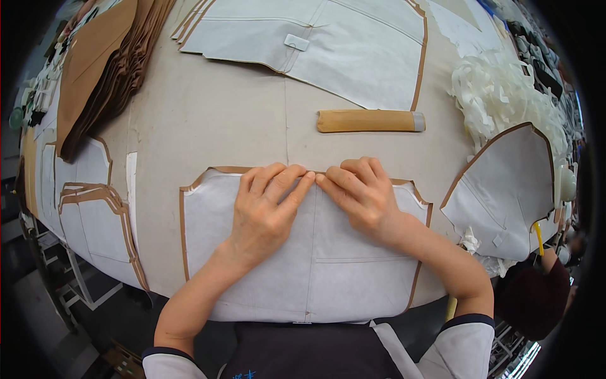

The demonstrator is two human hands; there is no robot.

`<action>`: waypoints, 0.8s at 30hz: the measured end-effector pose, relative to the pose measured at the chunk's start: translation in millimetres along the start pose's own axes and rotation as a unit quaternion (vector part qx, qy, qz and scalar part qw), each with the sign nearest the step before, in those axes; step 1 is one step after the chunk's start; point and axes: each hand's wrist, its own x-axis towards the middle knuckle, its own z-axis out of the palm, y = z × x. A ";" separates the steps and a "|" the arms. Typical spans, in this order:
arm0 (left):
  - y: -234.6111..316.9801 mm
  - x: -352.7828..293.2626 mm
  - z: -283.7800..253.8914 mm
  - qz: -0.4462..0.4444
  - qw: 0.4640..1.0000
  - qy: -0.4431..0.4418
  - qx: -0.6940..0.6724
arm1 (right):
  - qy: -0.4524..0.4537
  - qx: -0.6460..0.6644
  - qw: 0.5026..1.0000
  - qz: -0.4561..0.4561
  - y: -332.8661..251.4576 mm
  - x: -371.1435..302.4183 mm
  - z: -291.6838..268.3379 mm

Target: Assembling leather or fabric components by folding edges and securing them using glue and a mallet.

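Observation:
A pale grey fabric panel (265,284) with a brown folded border and a seam down its middle lies flat in front of me. At its far edge my left hand (270,201) pinches the brown border just left of the centre seam. My right hand (358,196) pinches the same border just right of the seam, its thumb and finger close to the left hand's fingertips. White backing shows along the panel's upper corners. Beyond the hands, a flat tan bar (369,121) with a grey end lies across the table.
Similar grey panels (252,38) lie at the far side, more (95,221) at the left. Brown fabric pieces (101,69) are stacked at the far left. To the right are a heap of whitish strips (499,88) and a curved grey panel (499,189). A person's dark sleeve (536,294) shows at lower right.

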 end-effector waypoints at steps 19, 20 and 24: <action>1.3 -2.7 -15.6 -0.068 0.992 -0.006 -0.107 | -0.038 -0.021 0.999 -0.010 -15.5 -3.7 -8.4; 6.9 -0.3 -11.4 -0.033 0.996 -0.010 -0.084 | -0.069 0.011 0.997 0.017 -16.4 -2.7 -13.0; 25.2 14.8 -3.9 -0.011 0.998 -0.009 -0.059 | 0.018 -0.040 0.994 0.100 37.3 25.4 -42.1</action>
